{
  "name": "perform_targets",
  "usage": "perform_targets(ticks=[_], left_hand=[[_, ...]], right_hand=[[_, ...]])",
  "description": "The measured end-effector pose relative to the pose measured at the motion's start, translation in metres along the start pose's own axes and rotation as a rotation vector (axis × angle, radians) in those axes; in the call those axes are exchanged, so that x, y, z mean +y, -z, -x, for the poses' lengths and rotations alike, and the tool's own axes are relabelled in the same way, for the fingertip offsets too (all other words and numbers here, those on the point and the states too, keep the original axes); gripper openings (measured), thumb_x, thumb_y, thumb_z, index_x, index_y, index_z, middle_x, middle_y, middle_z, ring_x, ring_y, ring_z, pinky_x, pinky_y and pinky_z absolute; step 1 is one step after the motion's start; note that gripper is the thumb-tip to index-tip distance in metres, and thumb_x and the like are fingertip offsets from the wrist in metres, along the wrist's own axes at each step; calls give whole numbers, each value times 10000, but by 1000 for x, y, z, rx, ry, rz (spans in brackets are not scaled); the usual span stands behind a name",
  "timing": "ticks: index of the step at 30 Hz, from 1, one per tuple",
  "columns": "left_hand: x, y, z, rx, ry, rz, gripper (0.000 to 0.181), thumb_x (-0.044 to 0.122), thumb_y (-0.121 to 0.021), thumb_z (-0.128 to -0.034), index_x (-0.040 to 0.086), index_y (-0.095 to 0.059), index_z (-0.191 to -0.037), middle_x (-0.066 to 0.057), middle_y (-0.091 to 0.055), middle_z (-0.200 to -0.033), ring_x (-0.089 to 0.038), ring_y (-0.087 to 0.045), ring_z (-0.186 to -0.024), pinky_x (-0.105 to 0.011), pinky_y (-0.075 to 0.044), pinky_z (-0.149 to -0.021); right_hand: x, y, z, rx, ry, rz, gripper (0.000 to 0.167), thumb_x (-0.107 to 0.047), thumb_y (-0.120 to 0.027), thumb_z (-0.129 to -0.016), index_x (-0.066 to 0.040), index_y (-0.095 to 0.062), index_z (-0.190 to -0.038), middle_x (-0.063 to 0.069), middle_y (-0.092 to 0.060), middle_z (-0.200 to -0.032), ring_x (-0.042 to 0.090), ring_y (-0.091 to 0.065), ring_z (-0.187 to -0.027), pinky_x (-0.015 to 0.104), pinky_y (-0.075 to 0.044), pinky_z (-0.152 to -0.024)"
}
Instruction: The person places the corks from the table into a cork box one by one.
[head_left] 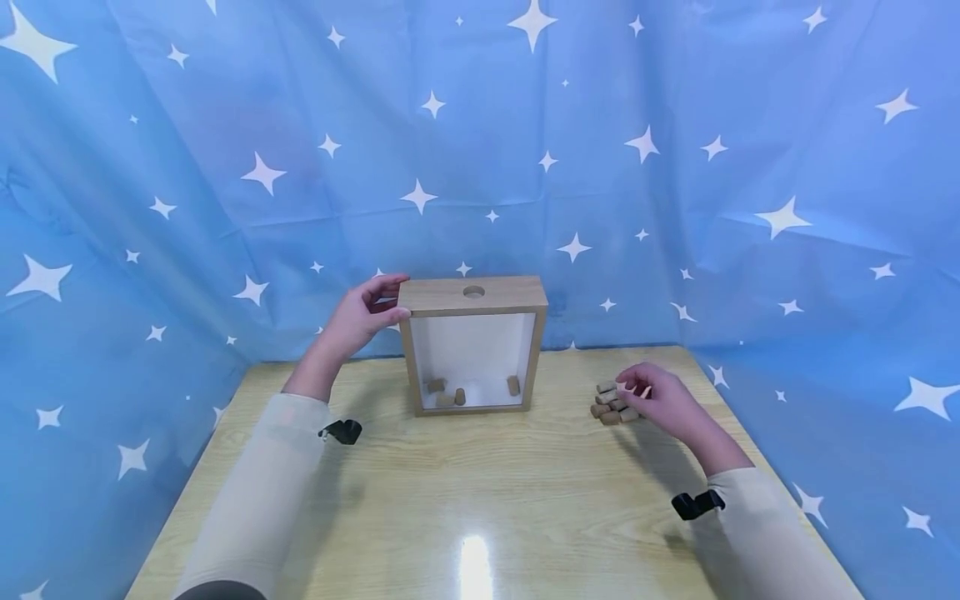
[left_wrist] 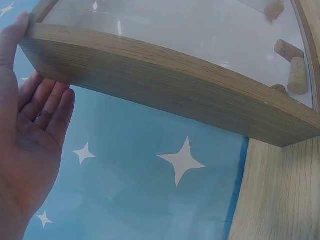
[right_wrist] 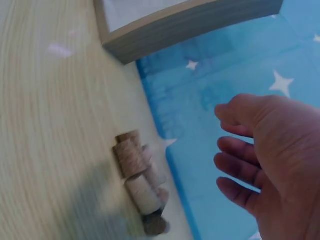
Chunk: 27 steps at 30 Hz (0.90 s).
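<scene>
A shallow wooden box (head_left: 538, 350) with a clear front and a round hole in its top stands upright on the table. Several wine corks (head_left: 460, 396) lie inside along its bottom. My left hand (head_left: 363, 312) holds the box's upper left corner, thumb at the front and fingers behind. In the left wrist view, those fingers (left_wrist: 55, 102) touch the wooden side. My right hand (head_left: 660, 400) hovers over a small pile of corks (head_left: 611, 418), fingers bent. The right wrist view shows the hand (right_wrist: 280, 165) apart from the piled corks (right_wrist: 142, 195), with no cork visible between its fingers.
The light wooden table (head_left: 450, 475) ends at a back edge behind the box. A blue cloth with white stars (head_left: 480, 150) hangs behind and along both sides. Dark wrist straps (head_left: 697, 505) sit on both sleeves.
</scene>
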<state>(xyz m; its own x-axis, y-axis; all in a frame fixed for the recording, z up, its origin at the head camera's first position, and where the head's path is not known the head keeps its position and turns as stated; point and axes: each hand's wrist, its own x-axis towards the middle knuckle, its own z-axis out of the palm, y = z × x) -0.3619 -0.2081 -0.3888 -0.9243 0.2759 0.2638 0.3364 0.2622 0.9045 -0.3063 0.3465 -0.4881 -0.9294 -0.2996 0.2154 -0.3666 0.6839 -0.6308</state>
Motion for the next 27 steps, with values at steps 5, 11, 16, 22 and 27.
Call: perform_targets(ticks=[5,11,16,22,27], left_hand=[[-1,0,1,8,-11,9,661,233,-828,-1037,83,-553,-1619,-174,-579,-1520,-381,-549,-1466,-552,-452,-1235],[-3,0,-1,5,-3,1,661,280,-839,-1029,141,-572,-1617,-147,-581,-1520,-365,-553,-1466,-538,-467,-1226],[-4,0,-1,7,-9,0,658,278,-842,-1026,146,-578,-1613,-145,-585,-1517,-370,-553,-1461,-540,-464,-1229],[-5,-1,-1,5,-2,2,685,289,-848,-1020,126,-564,-1621,-140,-588,-1517,-363,-560,-1460,-531,-471,-1224],[-6,-1,-1,7,-5,2,680,302,-847,-1020,142,-569,-1620,-135,-586,-1524,-358,-555,-1467,-530,-471,-1224]], right_hand=[[12,-4,4,-23,27,62,187,3,-776,-1013,-1,-736,-1195,145,-683,-1107,239,-618,-944,331,-554,-732],[28,-13,11,-69,27,111,213,41,-811,-959,38,-754,-1164,166,-671,-1072,232,-614,-885,316,-533,-713],[39,-21,15,-71,65,123,209,74,-827,-911,24,-758,-1102,125,-651,-1002,276,-596,-887,317,-523,-721],[46,-26,17,-86,69,153,214,51,-839,-916,-22,-739,-1090,104,-642,-1045,282,-603,-945,399,-540,-785],[47,-29,16,-74,90,216,220,55,-831,-920,-39,-731,-1092,90,-636,-1060,262,-594,-944,442,-534,-784]])
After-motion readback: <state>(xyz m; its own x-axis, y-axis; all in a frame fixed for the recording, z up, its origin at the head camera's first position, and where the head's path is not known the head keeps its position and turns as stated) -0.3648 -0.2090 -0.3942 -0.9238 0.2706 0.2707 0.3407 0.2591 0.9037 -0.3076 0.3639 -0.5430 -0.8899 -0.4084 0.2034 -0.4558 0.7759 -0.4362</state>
